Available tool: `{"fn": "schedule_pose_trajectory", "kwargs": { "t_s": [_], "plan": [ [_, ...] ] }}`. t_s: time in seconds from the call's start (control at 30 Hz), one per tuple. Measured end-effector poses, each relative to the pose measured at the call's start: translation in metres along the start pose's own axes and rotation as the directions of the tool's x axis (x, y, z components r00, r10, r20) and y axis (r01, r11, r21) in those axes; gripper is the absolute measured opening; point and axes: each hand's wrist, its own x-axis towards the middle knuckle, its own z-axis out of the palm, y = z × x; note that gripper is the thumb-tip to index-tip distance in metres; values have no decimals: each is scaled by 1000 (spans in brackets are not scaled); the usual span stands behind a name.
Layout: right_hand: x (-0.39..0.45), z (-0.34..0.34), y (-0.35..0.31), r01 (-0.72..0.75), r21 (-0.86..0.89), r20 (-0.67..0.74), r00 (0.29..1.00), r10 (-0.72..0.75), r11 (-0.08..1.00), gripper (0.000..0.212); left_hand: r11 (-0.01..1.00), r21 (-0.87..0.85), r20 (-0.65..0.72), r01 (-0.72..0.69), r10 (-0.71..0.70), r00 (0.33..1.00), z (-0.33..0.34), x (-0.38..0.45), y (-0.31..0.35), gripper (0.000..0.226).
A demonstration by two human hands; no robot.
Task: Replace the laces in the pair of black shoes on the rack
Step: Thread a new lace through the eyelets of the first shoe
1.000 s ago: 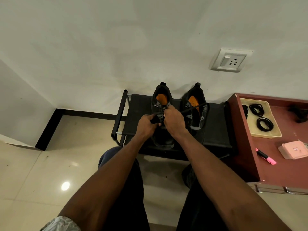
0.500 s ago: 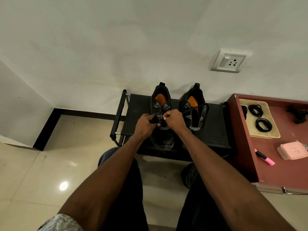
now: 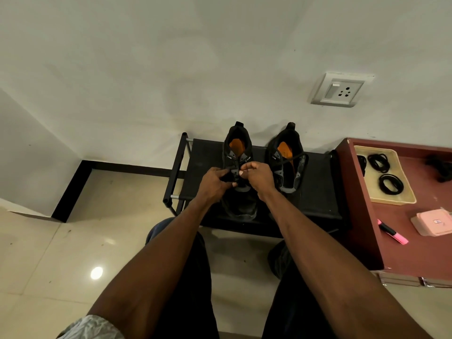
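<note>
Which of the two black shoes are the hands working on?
The left shoe; both hands pinch its lace. The right shoe stands untouched beside it.

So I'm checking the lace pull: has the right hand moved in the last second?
Yes. The right hand has moved slightly toward the heel of the left shoe, away from its toe.

Black rack (image 3: 315, 182), two black shoes (image 3: 287, 162) (orange insoles) on top
</note>
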Motion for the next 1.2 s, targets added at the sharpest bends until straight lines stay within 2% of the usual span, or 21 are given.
{"fn": "schedule_pose_trajectory", "kwargs": {
  "t_s": [0.17, 0.3, 0.43, 0.5, 0.57, 0.63, 0.73, 0.8, 0.87, 0.97, 1.1, 1.13, 1.2],
  "plan": [
    [-5, 0, 2, 7, 28, 62, 998, -9, 1000, 16, 998, -57, -27, 13, -14, 1000, 1, -2, 2, 47],
    [-7, 0, 2, 88, -32, 42, 995, -87, 996, 13, 980, -201, -102, 11, -32, 994, 4, -7, 5, 33],
    [-8, 2, -3, 222, -257, 37, 975, -221, 940, 15, 974, -224, -189, 39, -82, 978, 11, -6, 10, 20],
    [-9, 0, -4, 326, -374, 18, 939, -344, 869, 18, 975, -217, -204, 51, -96, 974, 13, -4, 13, 18],
    [-5, -7, -3, 398, -489, 41, 899, -435, 776, 32, 969, -241, -227, 50, -106, 968, 13, -4, 14, 17],
    [1, -16, -2, 405, -559, 169, 910, -379, 724, 49, 958, -283, -256, 51, -127, 958, 10, -6, 16, 14],
    [3, -27, -6, 377, -536, 290, 923, -255, 755, 55, 911, -410, -277, 50, -176, 945, 1, -3, 20, 12],
    [2, -30, -9, 355, -514, 283, 929, -237, 781, 56, 830, -558, -303, -1, -203, 931, -13, -1, 33, 12],
    [-2, -32, -14, 340, -493, 283, 933, -222, 801, 58, 720, -686, -364, -109, -209, 907, -38, 0, 57, 13],
    [-4, -35, -20, 284, -479, 265, 949, -171, 831, 57, 442, -838, -427, -321, -163, 889, -86, -6, 108, 15],
    [-7, -35, -25, 272, -472, 277, 949, -152, 838, 53, 46, -872, -489, -487, -62, 870, -149, -24, 177, 13],
    [-8, -35, -25, 269, -470, 277, 949, -149, 841, 54, -28, -861, -507, -508, -28, 861, -160, -29, 190, 12],
    [-9, -34, -26, 260, -468, 276, 951, -139, 845, 55, -87, -843, -534, -531, 18, 845, -174, -36, 207, 11]
  ]
}}
